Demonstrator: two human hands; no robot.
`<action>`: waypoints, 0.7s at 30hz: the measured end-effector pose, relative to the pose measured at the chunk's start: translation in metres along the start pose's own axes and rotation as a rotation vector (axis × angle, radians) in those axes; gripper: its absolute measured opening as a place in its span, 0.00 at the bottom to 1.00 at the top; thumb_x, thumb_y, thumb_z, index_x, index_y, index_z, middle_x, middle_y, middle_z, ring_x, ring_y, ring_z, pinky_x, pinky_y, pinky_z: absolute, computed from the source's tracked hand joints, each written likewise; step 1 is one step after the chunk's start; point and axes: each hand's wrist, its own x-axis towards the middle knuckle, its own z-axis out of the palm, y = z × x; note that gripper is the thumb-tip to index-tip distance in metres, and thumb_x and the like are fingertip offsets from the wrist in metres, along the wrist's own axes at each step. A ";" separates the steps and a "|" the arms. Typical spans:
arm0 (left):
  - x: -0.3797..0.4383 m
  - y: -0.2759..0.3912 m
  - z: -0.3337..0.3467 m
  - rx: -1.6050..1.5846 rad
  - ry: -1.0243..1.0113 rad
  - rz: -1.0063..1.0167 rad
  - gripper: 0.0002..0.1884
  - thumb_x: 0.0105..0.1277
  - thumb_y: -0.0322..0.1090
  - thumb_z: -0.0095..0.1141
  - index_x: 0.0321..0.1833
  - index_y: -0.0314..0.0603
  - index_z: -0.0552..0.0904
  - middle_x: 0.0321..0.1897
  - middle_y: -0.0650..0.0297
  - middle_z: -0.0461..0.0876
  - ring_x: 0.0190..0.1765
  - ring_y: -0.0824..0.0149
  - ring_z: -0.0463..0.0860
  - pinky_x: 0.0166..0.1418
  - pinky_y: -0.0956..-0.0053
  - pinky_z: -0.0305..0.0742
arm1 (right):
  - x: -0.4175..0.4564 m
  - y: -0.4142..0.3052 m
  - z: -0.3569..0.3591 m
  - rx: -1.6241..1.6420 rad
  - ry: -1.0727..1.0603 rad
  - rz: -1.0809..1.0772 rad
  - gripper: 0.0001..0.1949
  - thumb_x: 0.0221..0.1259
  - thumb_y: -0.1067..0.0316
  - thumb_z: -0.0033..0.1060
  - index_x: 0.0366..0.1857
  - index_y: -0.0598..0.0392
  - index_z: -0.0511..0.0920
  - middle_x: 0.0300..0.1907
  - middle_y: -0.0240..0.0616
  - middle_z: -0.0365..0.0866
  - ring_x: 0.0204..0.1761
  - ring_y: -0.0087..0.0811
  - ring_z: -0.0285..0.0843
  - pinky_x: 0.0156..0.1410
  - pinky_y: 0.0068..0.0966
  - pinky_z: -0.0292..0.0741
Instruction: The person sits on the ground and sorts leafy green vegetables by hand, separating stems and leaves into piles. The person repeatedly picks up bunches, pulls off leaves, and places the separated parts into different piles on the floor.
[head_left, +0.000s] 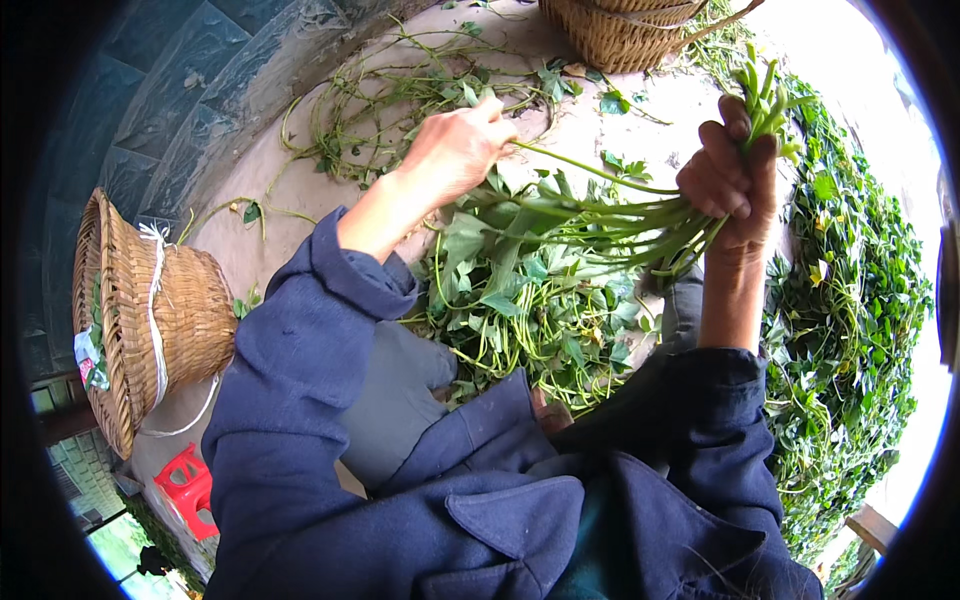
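My right hand (724, 172) is closed around a bunch of leafy green stems (600, 225). Their cut ends (765, 101) stick up above the fist, and the leaves hang out to the left. My left hand (461, 146) pinches a single green stem (592, 169) that stretches across to the right fist. Its fingertips are partly hidden behind the hand. Below the bunch, between my legs, lies a heap of leafy vines (540, 322). Beyond my left hand, long stripped-looking vines (360, 120) sprawl over the pale floor (292, 202).
A wicker basket with white cord (172, 300) lies on its side at the left, close to my left elbow. Another wicker basket (622, 34) stands at the top. A large bank of leafy vines (847, 300) fills the right side. A red plastic stool (187, 491) is at lower left.
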 end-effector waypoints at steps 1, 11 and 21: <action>-0.001 -0.002 -0.004 -0.044 0.024 -0.026 0.08 0.54 0.30 0.56 0.37 0.45 0.77 0.31 0.61 0.72 0.32 0.61 0.78 0.35 0.71 0.75 | 0.002 -0.001 -0.001 0.045 0.087 -0.063 0.10 0.63 0.60 0.45 0.35 0.55 0.64 0.16 0.23 0.55 0.10 0.10 0.48 0.17 0.11 0.54; -0.015 -0.015 -0.034 -0.592 -0.036 -0.228 0.08 0.58 0.33 0.55 0.35 0.36 0.79 0.26 0.65 0.75 0.34 0.73 0.75 0.39 0.79 0.69 | 0.004 -0.012 -0.033 0.160 0.352 -0.162 0.10 0.64 0.62 0.44 0.33 0.58 0.71 0.15 0.20 0.54 0.12 0.11 0.47 0.18 0.11 0.52; -0.013 -0.017 -0.026 -0.686 0.089 -0.337 0.08 0.55 0.33 0.57 0.32 0.36 0.77 0.28 0.68 0.76 0.34 0.76 0.73 0.41 0.80 0.68 | 0.006 -0.003 -0.031 0.113 0.449 -0.140 0.08 0.63 0.62 0.46 0.31 0.56 0.70 0.15 0.20 0.54 0.11 0.11 0.46 0.16 0.11 0.51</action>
